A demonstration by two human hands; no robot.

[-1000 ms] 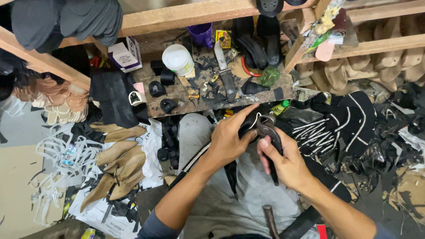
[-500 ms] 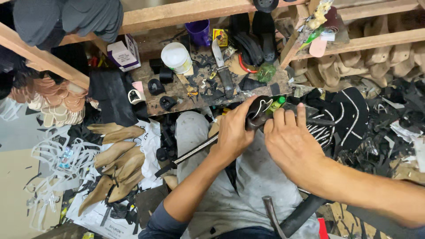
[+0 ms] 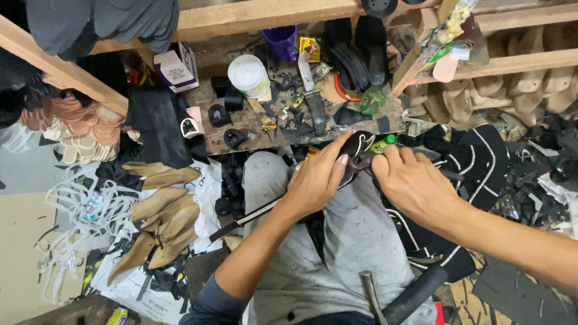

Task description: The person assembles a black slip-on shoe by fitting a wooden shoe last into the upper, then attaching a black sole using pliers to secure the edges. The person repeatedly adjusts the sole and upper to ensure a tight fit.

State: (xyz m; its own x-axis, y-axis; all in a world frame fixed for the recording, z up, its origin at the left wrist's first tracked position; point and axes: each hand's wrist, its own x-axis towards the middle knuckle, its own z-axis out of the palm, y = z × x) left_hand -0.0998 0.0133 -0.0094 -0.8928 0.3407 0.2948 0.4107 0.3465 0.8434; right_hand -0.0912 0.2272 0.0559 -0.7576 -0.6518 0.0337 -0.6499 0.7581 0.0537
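My left hand (image 3: pixel 318 174) grips a black shoe upper with white stitching (image 3: pixel 359 146), held over my lap in the middle of the head view. My right hand (image 3: pixel 410 183) presses on the same upper from the right, its fingers bent over the edge. A small green-capped tube (image 3: pixel 383 143) shows just above my right fingers; whether a hand holds it is unclear. A long dark strap (image 3: pixel 253 213) trails from under my left hand down to the left. My grey-trousered knees (image 3: pixel 265 174) lie beneath.
A cluttered wooden work board (image 3: pixel 241 126) lies ahead with a white tub (image 3: pixel 248 74), a knife (image 3: pixel 312 90), a purple cup (image 3: pixel 280 41) and black scraps. Wooden shoe lasts (image 3: pixel 162 216) lie left. A pile of black stitched uppers (image 3: pixel 475 156) lies right. A hammer (image 3: pixel 409 295) rests by my thigh.
Both hands and the upper have lifted away from my lap toward the work board. My right hand now covers the upper's right edge, and the green-capped tube has come into sight.
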